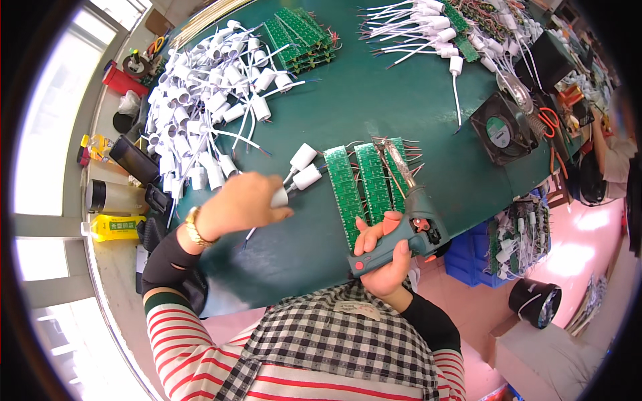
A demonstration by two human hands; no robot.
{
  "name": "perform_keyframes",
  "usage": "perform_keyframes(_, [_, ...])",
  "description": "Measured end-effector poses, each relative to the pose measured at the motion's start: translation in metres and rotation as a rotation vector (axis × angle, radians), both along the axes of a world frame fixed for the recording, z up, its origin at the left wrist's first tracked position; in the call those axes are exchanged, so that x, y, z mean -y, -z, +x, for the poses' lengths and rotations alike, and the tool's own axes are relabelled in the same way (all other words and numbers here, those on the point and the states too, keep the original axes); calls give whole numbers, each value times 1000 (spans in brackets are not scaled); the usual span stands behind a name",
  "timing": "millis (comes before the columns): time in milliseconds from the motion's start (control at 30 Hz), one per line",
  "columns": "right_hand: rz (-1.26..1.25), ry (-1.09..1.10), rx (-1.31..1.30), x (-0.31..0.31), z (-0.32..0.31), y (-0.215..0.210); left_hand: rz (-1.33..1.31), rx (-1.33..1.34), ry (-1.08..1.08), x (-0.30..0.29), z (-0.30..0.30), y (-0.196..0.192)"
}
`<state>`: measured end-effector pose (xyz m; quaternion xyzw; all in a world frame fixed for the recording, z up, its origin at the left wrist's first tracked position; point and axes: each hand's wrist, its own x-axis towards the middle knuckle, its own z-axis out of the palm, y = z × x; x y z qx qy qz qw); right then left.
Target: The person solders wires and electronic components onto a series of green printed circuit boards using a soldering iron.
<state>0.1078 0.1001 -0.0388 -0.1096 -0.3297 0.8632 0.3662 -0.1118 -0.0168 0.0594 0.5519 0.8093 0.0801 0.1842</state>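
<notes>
My right hand (386, 273) is wrapped round the grip of a grey-green soldering gun (420, 224). Its tip points up over a set of green circuit board strips (344, 190), which lie side by side with thin wires along their edges. Closed and somewhat blurred, my left hand (244, 202) has a white plastic cap (279, 198) with a wire tail at its fingers. Just beyond it, two more white caps (305, 167) lie on the green table mat (294, 257). A large heap of wired white caps (194, 113) spreads to the left.
Stacked green boards (301, 40) stand at the far side. More wired caps (428, 30) lie far right, near a black fan (501, 128). A blue crate (465, 254) stands below the table's right edge. Bottles (117, 227) line the left sill. Another person's arm (602, 144) shows at right.
</notes>
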Motion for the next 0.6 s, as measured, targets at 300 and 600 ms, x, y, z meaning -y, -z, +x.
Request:
perform_keyframes(300, [12,12,-1,2,0,0,24,-336,116,-16,-11,-13])
perform_keyframes(600, [-9,51,4,2,1,0,-117,-81,239,-21,9,10])
